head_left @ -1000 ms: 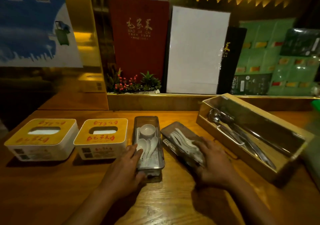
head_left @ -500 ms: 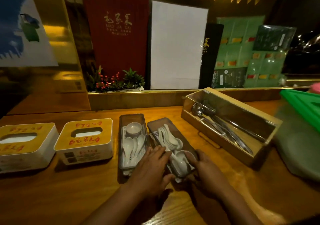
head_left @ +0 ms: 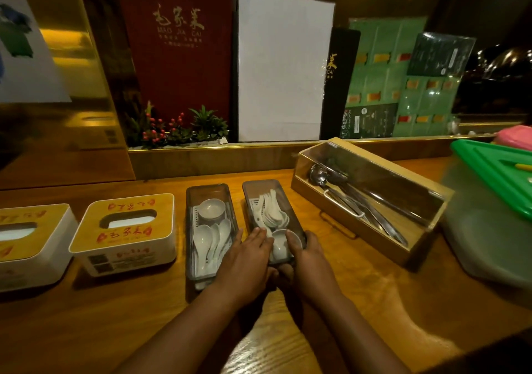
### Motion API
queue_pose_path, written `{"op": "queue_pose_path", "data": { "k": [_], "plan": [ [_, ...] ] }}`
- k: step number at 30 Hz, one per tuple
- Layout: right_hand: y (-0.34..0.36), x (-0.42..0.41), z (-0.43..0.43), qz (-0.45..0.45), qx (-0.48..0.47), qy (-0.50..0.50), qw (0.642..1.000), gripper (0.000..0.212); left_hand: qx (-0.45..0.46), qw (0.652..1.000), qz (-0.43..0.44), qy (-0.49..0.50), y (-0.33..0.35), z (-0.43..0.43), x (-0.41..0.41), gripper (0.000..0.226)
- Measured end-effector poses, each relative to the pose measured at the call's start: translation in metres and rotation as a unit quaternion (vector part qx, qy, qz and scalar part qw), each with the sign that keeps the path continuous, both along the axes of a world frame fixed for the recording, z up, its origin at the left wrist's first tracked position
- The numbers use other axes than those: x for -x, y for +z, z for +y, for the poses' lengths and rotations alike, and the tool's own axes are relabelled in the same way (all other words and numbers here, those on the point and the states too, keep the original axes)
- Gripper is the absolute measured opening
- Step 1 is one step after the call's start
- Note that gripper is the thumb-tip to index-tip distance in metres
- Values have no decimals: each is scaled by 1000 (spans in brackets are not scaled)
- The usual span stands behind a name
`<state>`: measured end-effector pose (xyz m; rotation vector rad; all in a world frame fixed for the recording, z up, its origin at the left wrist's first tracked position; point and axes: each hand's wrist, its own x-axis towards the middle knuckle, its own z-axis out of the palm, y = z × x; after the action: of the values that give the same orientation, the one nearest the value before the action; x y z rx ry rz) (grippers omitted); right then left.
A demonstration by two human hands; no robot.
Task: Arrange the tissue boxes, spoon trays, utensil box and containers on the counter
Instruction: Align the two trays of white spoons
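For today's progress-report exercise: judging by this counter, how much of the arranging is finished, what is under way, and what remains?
Done, apparently: two white tissue boxes with yellow tops sit in line, with the left grey spoon tray squared beside them. In hand: the left hand and right hand hold the near end of the right grey spoon tray. Left: the wooden utensil box lies angled, and the green-lidded plastic container waits at the right.

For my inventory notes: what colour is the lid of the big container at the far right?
Green, on the container lid, clearest in the head view.
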<state>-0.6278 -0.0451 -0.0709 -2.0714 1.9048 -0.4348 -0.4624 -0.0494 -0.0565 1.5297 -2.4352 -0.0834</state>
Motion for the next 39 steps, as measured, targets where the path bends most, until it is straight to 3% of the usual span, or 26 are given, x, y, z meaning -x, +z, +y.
{"op": "queue_pose_path", "data": {
  "k": [2,6,11,16,18,20,22,25,28,31,36,39],
  "plan": [
    [0,1,0,-4,-3,2,1000,102,2,1000,3,0,-1,-1,-1,71],
    [-2,3,-2,-5,8,21,1000,84,11,1000,9,5,-4,2,-4,69],
    [-1,14,2,-5,10,83,997,79,3,999,9,38,1,14,-3,70],
    [11,66,3,-91,4,124,988,78,-35,996,9,82,17,9,5,81],
    [23,106,7,-74,114,49,989,69,-43,991,54,114,31,3,21,83],
    [35,151,6,-59,256,-74,962,61,-29,982,126,138,42,-11,42,82],
    [40,193,1,-80,290,-193,934,66,-23,968,197,153,47,-35,67,81],
    [27,238,-8,-133,207,-276,929,86,-5,959,226,168,45,-80,105,80],
    [13,254,-13,-252,139,-241,927,96,-56,931,293,211,44,-119,134,83],
    [3,259,-20,-268,126,-214,931,102,-81,907,328,252,42,-155,147,86],
    [-11,289,-49,-304,118,-186,927,98,-96,863,402,290,48,-191,162,85],
    [-23,312,-76,-354,92,-192,911,82,-98,854,416,298,46,-203,163,91]
  ]
}}
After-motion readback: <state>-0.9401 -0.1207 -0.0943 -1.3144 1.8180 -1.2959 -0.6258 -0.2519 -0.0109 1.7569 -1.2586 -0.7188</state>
